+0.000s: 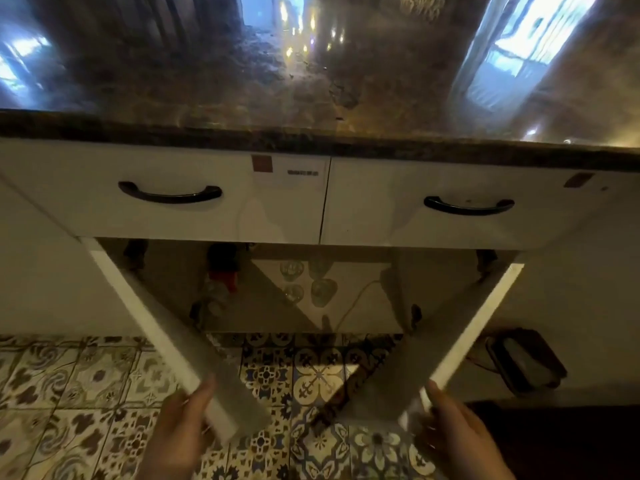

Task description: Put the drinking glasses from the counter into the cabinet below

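While both hands grasp the 2 open doors, left hand [183,431] on the left door [162,337], right hand [457,434] on the right door [474,327], the glasses [308,282] sit deep inside the cabinet [263,306], straight ahead between them.

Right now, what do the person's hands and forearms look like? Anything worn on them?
Both are bare: the left hand and right hand show no gloves, rings or watch that I can make out, and no sleeves reach the visible forearms. The picture is motion-blurred, so small details could be missed.
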A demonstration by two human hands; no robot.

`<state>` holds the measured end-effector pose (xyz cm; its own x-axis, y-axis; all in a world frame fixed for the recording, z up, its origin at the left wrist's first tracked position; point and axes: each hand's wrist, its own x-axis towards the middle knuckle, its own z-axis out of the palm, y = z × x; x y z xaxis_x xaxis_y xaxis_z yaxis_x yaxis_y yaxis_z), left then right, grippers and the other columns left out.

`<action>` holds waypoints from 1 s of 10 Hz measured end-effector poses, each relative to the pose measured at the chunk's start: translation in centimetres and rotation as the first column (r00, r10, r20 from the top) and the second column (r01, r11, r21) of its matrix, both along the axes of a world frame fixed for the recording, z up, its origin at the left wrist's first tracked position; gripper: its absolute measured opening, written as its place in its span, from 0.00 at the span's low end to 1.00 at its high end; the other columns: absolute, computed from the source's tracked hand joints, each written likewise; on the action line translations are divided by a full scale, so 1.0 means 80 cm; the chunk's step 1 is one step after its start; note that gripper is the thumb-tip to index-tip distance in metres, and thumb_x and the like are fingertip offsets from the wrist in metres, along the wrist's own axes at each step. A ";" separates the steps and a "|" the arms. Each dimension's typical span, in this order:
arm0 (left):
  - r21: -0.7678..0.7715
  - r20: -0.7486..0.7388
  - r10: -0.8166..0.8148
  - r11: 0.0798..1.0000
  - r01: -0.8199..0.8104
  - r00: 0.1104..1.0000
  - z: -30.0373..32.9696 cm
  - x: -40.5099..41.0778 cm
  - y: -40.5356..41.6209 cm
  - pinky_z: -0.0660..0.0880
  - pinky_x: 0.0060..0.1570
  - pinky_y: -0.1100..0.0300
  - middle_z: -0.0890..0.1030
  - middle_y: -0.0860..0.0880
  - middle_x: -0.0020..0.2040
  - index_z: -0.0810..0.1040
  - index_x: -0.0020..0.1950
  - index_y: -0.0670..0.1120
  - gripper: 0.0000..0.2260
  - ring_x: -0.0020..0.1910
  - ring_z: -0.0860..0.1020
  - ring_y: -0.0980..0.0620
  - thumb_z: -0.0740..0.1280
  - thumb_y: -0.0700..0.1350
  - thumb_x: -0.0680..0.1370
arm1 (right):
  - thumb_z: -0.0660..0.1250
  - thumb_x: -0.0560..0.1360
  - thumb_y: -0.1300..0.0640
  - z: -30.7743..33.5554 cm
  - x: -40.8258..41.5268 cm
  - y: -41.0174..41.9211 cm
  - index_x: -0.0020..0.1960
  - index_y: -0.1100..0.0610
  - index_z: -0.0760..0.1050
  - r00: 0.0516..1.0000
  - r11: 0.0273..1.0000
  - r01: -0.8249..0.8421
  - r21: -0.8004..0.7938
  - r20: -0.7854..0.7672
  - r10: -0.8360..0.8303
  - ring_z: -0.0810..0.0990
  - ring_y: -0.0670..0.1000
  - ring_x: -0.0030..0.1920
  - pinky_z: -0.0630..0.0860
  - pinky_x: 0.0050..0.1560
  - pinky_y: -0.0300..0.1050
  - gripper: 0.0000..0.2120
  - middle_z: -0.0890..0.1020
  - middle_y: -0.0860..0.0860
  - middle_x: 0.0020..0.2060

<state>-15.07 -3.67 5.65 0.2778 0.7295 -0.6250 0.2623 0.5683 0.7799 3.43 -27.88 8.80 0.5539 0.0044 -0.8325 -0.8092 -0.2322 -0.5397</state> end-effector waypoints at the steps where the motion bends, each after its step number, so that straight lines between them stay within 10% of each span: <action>1: -0.066 0.146 -0.141 0.986 0.152 0.979 0.020 0.060 0.002 0.73 0.60 0.49 0.81 0.50 0.57 0.74 0.67 0.52 0.15 0.57 0.79 0.49 0.64 0.48 0.80 | 0.66 0.81 0.47 -0.008 0.014 0.055 0.73 0.57 0.71 1.000 0.969 0.000 0.248 0.028 -0.008 0.79 0.56 0.61 0.72 0.68 0.58 0.24 0.81 0.56 0.62; 4: 0.081 0.332 -0.226 0.974 0.211 0.916 0.014 0.190 0.052 0.70 0.61 0.54 0.77 0.53 0.40 0.82 0.32 0.59 0.23 0.50 0.72 0.49 0.63 0.34 0.76 | 0.63 0.82 0.55 -0.020 0.110 0.181 0.76 0.57 0.66 0.965 0.928 -0.138 0.346 0.257 0.048 0.78 0.44 0.54 0.68 0.74 0.55 0.24 0.76 0.54 0.69; 6: 0.156 0.355 -0.279 0.959 0.237 0.892 0.000 0.219 0.063 0.71 0.62 0.54 0.83 0.53 0.47 0.82 0.48 0.48 0.18 0.52 0.78 0.53 0.60 0.27 0.71 | 0.64 0.78 0.56 -0.040 0.126 0.200 0.52 0.44 0.72 0.949 0.961 -0.187 0.202 0.289 0.124 0.78 0.50 0.58 0.68 0.67 0.54 0.07 0.79 0.47 0.54; 8: 0.159 0.335 -0.276 0.959 0.234 0.901 -0.002 0.225 0.058 0.72 0.59 0.58 0.85 0.54 0.52 0.80 0.53 0.45 0.20 0.55 0.80 0.55 0.60 0.26 0.70 | 0.66 0.77 0.53 -0.047 0.127 0.196 0.68 0.47 0.66 0.945 0.960 -0.208 0.189 0.290 0.148 0.76 0.52 0.64 0.67 0.70 0.54 0.21 0.77 0.46 0.59; 9: 0.183 0.203 -0.364 0.926 0.330 0.909 0.000 0.220 0.064 0.73 0.59 0.52 0.81 0.55 0.47 0.78 0.50 0.48 0.11 0.52 0.76 0.52 0.63 0.33 0.75 | 0.64 0.79 0.54 -0.040 0.134 0.190 0.57 0.47 0.71 0.938 0.946 -0.262 0.191 0.281 0.203 0.77 0.50 0.59 0.69 0.64 0.47 0.07 0.78 0.47 0.55; 10: 0.190 -0.116 -0.494 0.841 0.507 0.862 0.009 0.203 0.062 0.64 0.72 0.45 0.72 0.53 0.71 0.67 0.75 0.53 0.21 0.69 0.69 0.49 0.64 0.49 0.82 | 0.58 0.83 0.40 -0.017 0.126 0.167 0.75 0.50 0.68 0.851 0.891 -0.453 0.001 0.298 0.433 0.73 0.53 0.70 0.66 0.70 0.48 0.24 0.75 0.48 0.68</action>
